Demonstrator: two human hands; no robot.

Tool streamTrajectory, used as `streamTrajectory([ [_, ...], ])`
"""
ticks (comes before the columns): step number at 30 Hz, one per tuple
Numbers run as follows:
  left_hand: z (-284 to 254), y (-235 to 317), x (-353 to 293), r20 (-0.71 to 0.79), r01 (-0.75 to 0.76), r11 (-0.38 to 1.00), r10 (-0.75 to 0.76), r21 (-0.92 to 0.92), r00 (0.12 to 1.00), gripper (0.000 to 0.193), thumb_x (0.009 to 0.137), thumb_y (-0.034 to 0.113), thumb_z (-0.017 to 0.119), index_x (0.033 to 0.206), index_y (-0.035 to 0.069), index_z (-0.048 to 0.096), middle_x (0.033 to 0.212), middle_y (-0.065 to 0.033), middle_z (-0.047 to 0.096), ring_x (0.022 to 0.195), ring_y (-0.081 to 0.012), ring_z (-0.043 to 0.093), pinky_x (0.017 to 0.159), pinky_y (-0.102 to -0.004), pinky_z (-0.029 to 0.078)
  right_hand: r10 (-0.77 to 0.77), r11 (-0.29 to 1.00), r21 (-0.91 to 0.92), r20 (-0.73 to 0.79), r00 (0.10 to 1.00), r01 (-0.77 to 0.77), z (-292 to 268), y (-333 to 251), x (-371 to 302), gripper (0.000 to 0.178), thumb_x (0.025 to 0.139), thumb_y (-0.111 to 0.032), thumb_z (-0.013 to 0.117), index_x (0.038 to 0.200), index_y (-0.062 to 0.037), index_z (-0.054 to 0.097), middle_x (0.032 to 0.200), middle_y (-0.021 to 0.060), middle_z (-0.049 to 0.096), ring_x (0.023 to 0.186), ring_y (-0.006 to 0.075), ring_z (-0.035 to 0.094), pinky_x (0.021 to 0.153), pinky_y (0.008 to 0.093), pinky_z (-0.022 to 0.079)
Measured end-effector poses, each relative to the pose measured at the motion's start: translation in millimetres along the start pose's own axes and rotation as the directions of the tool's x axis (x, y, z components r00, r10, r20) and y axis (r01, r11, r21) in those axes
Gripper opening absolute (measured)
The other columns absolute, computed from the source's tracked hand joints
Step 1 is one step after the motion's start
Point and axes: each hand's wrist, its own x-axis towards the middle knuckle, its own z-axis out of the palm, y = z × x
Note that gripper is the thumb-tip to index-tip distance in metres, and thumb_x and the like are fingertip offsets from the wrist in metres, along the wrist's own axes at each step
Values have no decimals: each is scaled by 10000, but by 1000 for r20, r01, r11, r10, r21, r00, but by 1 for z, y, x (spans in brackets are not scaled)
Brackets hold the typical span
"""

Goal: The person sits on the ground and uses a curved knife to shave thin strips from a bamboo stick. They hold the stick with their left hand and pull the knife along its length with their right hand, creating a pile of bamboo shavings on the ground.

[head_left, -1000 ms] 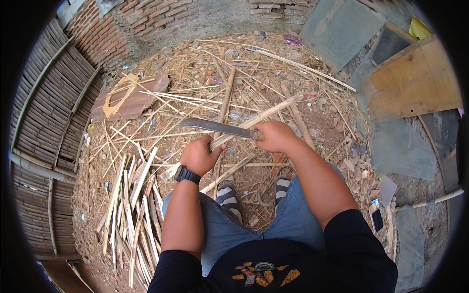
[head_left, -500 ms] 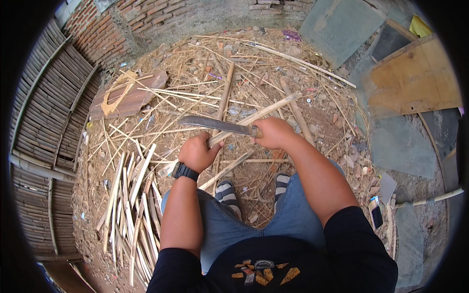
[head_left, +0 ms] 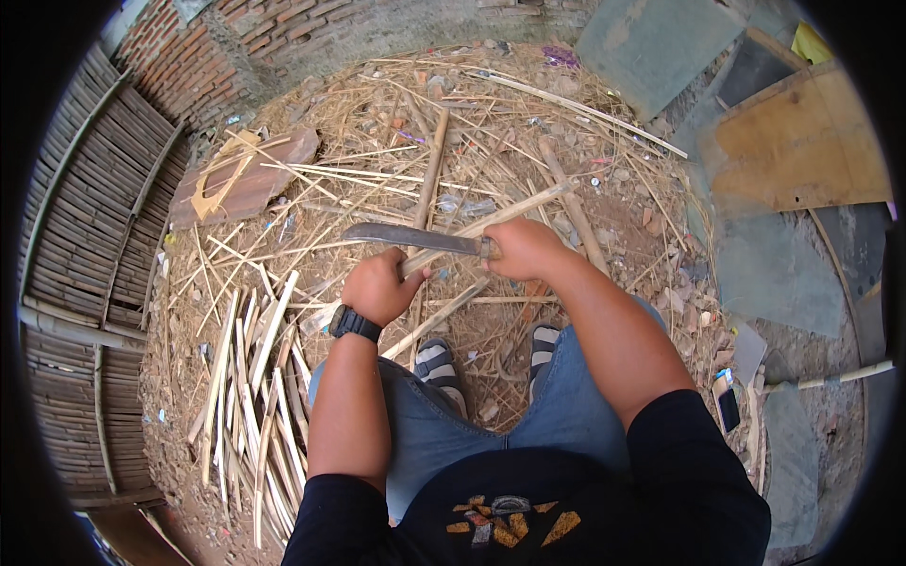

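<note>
My left hand point(head_left: 378, 286) is closed around the near end of a pale wooden strip point(head_left: 530, 204), which slants away from me to the right. A machete point(head_left: 408, 236) with a dark, worn blade lies across the strip, its tip pointing left past my left knuckles. My right hand point(head_left: 518, 249) grips the machete's handle, mostly hidden by the fingers. The blade crosses the strip between my two hands; whether its edge has bitten into the wood cannot be made out. A dark watch point(head_left: 356, 324) is on my left wrist.
A pile of split strips point(head_left: 247, 396) lies at my left. Poles point(head_left: 432, 174), scraps and a rusty sheet point(head_left: 293, 156) litter the ground ahead. A bamboo wall point(head_left: 90, 208) stands left, a brick wall point(head_left: 283, 38) behind, and grey panels point(head_left: 651, 57) at right. A phone point(head_left: 728, 407) lies near my right elbow.
The view has shifted slightly. The strip's far end sits a little nearer and further left, and the machete has moved slightly left with my right hand. Both grips stay the same.
</note>
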Motion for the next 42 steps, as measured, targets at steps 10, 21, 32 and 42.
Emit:
streamTrajectory([
  [10,2,-2,1,37,13,999,-14,33,999,483,883,513,786,925,38,708,760,-159,723,758,-373,727,679,-479,573,-8,1000,16,36,999,8,7,3,4,448,856,-351,800,1223,-105,723,1119,171,748,1078,368,713,924,494,571],
  [21,10,-3,-1,81,-73,997,73,-8,994,492,875,495,805,1011,29,725,841,-166,755,801,-365,744,724,-452,584,-43,999,-19,101,994,45,21,2,9,494,839,-356,807,1244,-88,715,1109,201,745,1057,388,713,900,490,564],
  [32,-5,0,-3,-57,62,993,-68,-102,996,476,895,486,786,989,24,727,724,-147,702,687,-343,696,653,-434,546,85,992,-97,-5,996,-85,-24,-18,-12,343,872,-284,765,1163,-107,722,1078,155,751,1048,354,724,907,493,582],
  [42,-16,-1,-1,-159,148,978,-172,-150,972,439,850,433,831,857,17,691,713,-184,688,690,-379,695,656,-458,536,64,994,-84,-143,988,-76,-41,-12,-27,330,857,-283,776,1146,-134,715,969,151,750,954,373,729,838,502,579],
])
